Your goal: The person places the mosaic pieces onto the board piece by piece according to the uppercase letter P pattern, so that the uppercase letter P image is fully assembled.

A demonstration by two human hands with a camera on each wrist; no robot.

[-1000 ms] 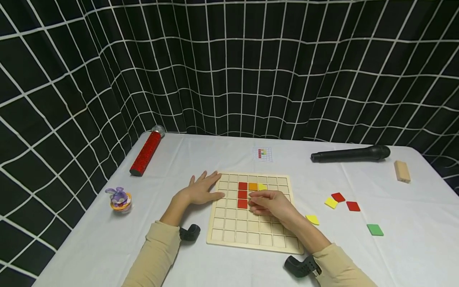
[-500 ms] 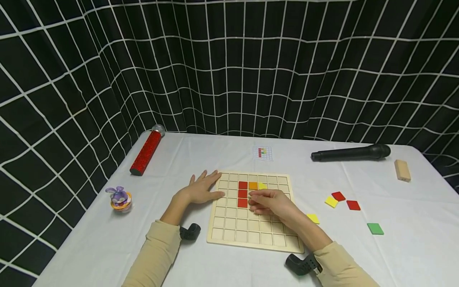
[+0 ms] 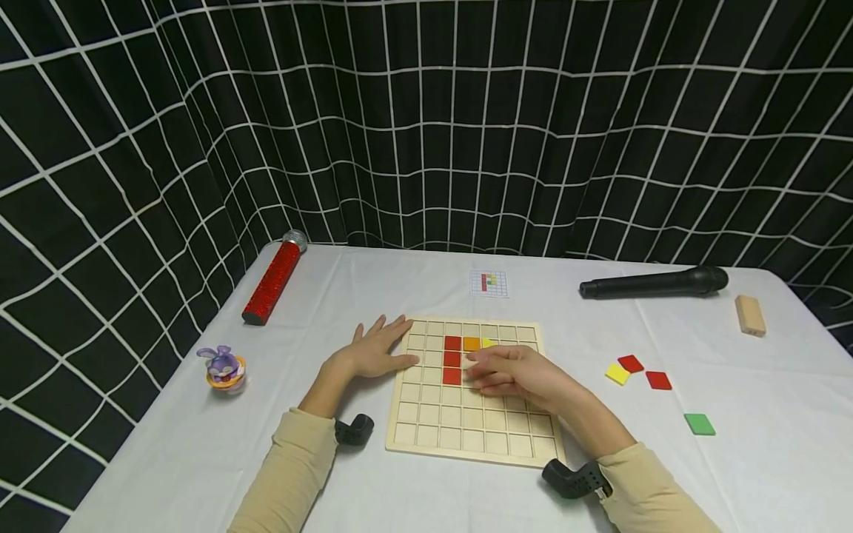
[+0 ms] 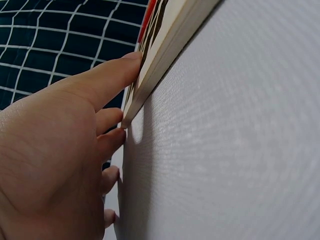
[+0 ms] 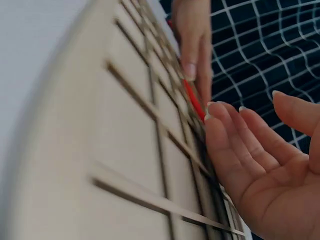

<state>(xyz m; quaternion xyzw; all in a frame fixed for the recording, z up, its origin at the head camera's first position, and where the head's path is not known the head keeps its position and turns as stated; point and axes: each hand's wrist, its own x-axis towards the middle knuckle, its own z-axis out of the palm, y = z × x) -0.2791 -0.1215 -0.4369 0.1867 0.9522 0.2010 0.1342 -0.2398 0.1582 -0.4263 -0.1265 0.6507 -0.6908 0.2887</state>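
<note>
A square wooden grid board (image 3: 426, 437) lies on the white tablecloth in the head view. Three red tiles (image 3: 452, 359) form a column in its cells, with an orange tile (image 3: 472, 343) and a partly covered yellow tile (image 3: 489, 343) beside the top one. My left hand (image 3: 373, 354) rests at the board's left edge, fingers spread; in the left wrist view its thumb (image 4: 112, 75) touches the rim. Over the middle cells hovers my right hand (image 3: 516, 376). The right wrist view shows its fingers (image 5: 240, 145) relaxed, thumb apart, holding nothing. Cells beneath it are hidden.
Right of the board lie two loose red tiles (image 3: 658, 380), a yellow tile (image 3: 617, 374) and a green tile (image 3: 700, 424). A pattern card (image 3: 489, 283), black microphone (image 3: 656, 283), wooden block (image 3: 750, 316), red microphone (image 3: 273, 281) and purple rabbit toy (image 3: 223, 369) stand around.
My right hand has shifted slightly right and its thumb and fingers have parted. The forearm now covers the yellow tile seen beside it earlier. My left hand has stayed in place.
</note>
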